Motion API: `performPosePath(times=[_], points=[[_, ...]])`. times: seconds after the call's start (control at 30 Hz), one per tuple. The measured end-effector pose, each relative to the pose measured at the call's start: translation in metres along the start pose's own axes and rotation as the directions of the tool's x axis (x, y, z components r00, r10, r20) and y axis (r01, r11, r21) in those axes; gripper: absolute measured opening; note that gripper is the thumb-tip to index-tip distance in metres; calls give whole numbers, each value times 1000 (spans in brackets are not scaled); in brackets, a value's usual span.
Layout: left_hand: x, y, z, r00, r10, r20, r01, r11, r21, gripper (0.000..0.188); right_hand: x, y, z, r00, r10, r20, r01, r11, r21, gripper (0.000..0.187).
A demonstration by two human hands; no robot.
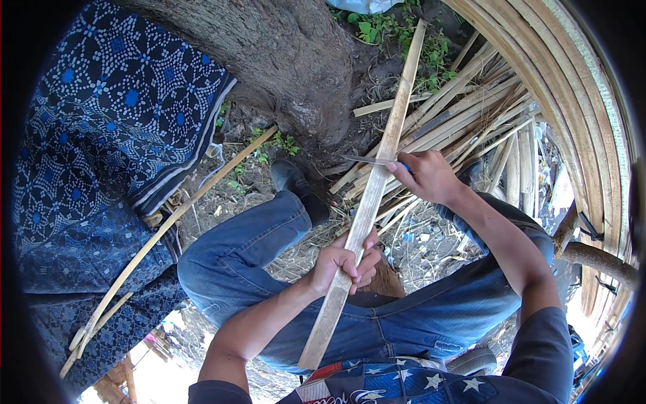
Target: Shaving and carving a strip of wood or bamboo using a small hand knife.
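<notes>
A long flat wooden strip (369,205) slants from my lap up toward the tree, its far end near some green leaves. My left hand (346,262) wraps round its lower part, thumb on top. Farther up, my right hand (425,176) is closed on the blue handle of a knife (369,160). The knife's thin blade lies across the strip, pointing left. Most of the handle is hidden in my fingers.
A tree trunk (282,60) stands ahead of me. Split wood strips (457,108) are piled at the far right, beside bundled curved planks (585,87). Blue patterned cloth (108,135) hangs at left, with a thin bent stick (175,215) in front.
</notes>
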State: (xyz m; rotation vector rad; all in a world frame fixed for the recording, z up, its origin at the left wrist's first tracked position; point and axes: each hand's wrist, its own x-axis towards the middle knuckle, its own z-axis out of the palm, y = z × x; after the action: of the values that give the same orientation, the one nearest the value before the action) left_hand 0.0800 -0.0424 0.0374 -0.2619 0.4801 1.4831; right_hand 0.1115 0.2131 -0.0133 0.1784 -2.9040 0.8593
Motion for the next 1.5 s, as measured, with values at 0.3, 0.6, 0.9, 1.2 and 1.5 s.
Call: performPosePath(times=[0.3,0.6,0.9,1.2,1.5], points=[[6,-2,-8,999,-23,-36,22,999,-25,38,2,59,9,999,22,-30,-30,951,-307,44],[7,-6,-10,996,-26,-85,27,1000,0,39,7,86,18,997,37,-62,-63,870,-489,44],[6,-14,-6,995,-26,-94,33,997,73,40,15,108,9,973,215,-86,-230,846,-481,48],[2,-29,-3,993,-45,-111,64,982,177,41,8,163,-7,700,701,-140,-692,616,-377,54],[0,-7,13,968,41,-249,61,919,389,35,14,101,-9,778,627,-45,-625,779,51,55]])
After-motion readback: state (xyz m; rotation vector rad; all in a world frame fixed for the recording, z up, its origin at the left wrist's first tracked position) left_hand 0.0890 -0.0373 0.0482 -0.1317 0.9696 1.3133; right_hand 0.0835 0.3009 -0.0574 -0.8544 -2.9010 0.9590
